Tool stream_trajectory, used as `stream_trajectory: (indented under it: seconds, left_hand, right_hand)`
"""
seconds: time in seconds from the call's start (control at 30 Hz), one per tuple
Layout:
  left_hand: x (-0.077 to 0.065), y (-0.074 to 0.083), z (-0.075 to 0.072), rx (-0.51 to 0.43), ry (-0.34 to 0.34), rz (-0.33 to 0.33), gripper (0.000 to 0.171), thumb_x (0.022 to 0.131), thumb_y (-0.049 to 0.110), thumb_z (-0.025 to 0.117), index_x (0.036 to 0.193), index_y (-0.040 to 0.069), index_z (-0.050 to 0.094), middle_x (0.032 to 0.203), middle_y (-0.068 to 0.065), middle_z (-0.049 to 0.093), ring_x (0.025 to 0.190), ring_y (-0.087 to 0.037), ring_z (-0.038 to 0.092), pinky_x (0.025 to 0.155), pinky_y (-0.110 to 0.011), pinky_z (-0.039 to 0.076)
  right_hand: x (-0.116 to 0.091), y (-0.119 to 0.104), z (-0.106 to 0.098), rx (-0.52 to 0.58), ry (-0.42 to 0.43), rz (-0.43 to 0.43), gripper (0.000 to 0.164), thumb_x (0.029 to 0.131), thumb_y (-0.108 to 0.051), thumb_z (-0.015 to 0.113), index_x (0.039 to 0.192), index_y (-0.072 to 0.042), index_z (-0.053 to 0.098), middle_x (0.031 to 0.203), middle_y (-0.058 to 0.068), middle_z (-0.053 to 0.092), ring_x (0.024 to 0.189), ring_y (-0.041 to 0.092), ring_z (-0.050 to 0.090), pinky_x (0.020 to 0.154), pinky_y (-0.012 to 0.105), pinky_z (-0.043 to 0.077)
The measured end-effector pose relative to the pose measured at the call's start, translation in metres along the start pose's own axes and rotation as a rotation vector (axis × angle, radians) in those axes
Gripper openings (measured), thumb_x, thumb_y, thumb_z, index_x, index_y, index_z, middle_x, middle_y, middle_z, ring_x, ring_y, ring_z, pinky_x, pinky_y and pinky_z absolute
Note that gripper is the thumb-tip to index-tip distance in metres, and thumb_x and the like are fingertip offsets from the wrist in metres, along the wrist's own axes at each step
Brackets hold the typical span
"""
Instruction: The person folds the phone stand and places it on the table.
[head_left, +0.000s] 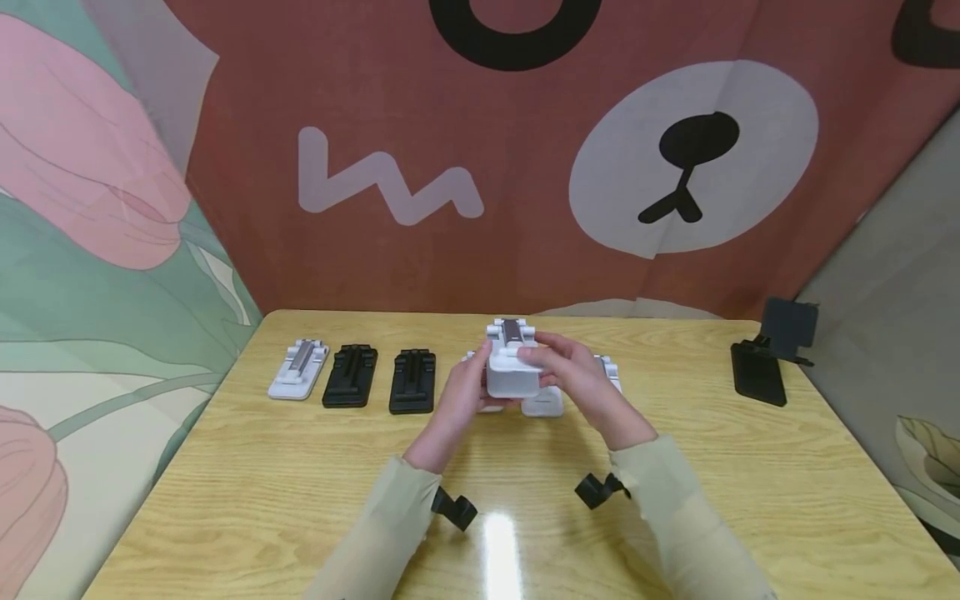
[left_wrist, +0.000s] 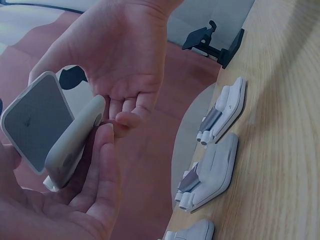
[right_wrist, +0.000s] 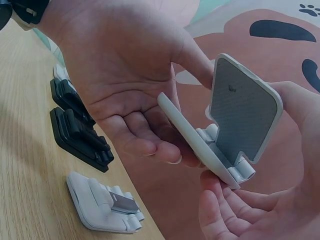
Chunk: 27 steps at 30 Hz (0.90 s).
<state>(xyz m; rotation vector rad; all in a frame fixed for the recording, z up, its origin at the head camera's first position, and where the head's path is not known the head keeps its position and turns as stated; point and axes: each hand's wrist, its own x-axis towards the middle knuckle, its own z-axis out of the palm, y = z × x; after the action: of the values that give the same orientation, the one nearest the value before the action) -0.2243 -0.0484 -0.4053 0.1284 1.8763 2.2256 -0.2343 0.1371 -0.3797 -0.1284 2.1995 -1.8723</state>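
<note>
Both hands hold a white folding phone stand [head_left: 513, 379] above the middle of the table. Its plate, faced with a grey pad [right_wrist: 245, 107], is swung partly away from the base. My left hand [head_left: 459, 398] grips the stand's left side, fingers under the base and thumb along the plate. From the right, my right hand [head_left: 588, 390] pinches it, its thumb on the plate and fingers by the base. Folded white stands [left_wrist: 212, 167] lie on the table beyond the hands, partly hidden in the head view.
To the left lie a folded white stand [head_left: 298, 375] and two black stands, one [head_left: 350, 377] beside the other [head_left: 412, 383]. An unfolded black stand [head_left: 759, 375] is at the right. The wooden table [head_left: 262, 500] meets a printed cloth backdrop [head_left: 375, 267].
</note>
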Motion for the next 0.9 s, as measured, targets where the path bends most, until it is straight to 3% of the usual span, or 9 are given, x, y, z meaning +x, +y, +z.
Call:
stream_trajectory:
  seconds: [0.23, 0.43, 0.67, 0.9]
  left_hand:
    - [-0.002, 0.003, 0.000, 0.030, 0.007, 0.005, 0.057, 0.111, 0.040, 0.036, 0.135, -0.007, 0.055, 0.114, -0.025, 0.068, 0.089, -0.029, 0.072, 0.081, -0.044, 0.059]
    - [-0.002, 0.002, -0.001, 0.057, -0.008, 0.016, 0.054, 0.110, 0.035, 0.035, 0.139, -0.007, 0.053, 0.117, -0.022, 0.068, 0.091, -0.024, 0.071, 0.087, -0.047, 0.057]
    - [0.001, -0.007, -0.003, 0.132, -0.045, 0.116, 0.041, 0.112, 0.018, 0.037, 0.133, -0.013, 0.055, 0.107, -0.022, 0.070, 0.082, -0.019, 0.070, 0.081, -0.045, 0.059]
    - [0.000, -0.007, -0.002, 0.173, -0.021, 0.124, 0.041, 0.112, 0.019, 0.040, 0.134, -0.012, 0.056, 0.103, -0.020, 0.071, 0.076, -0.015, 0.068, 0.078, -0.043, 0.059]
  right_hand:
    - [0.001, 0.001, -0.001, -0.001, -0.009, -0.001, 0.080, 0.094, -0.040, 0.071, 0.156, -0.003, 0.035, 0.132, 0.016, 0.061, 0.108, 0.026, 0.060, 0.092, 0.036, 0.049]
    - [0.001, 0.003, 0.001, 0.013, -0.002, 0.013, 0.081, 0.092, -0.034, 0.076, 0.156, -0.006, 0.034, 0.124, 0.016, 0.065, 0.100, 0.024, 0.063, 0.092, 0.042, 0.048]
    - [0.002, 0.008, 0.002, 0.037, 0.001, 0.002, 0.083, 0.091, -0.024, 0.078, 0.157, -0.008, 0.030, 0.133, 0.016, 0.063, 0.111, 0.024, 0.065, 0.094, 0.036, 0.049]
    - [-0.001, 0.009, 0.003, 0.054, 0.002, -0.017, 0.082, 0.092, -0.022, 0.077, 0.157, -0.008, 0.029, 0.134, 0.018, 0.062, 0.114, 0.025, 0.064, 0.096, 0.036, 0.049]
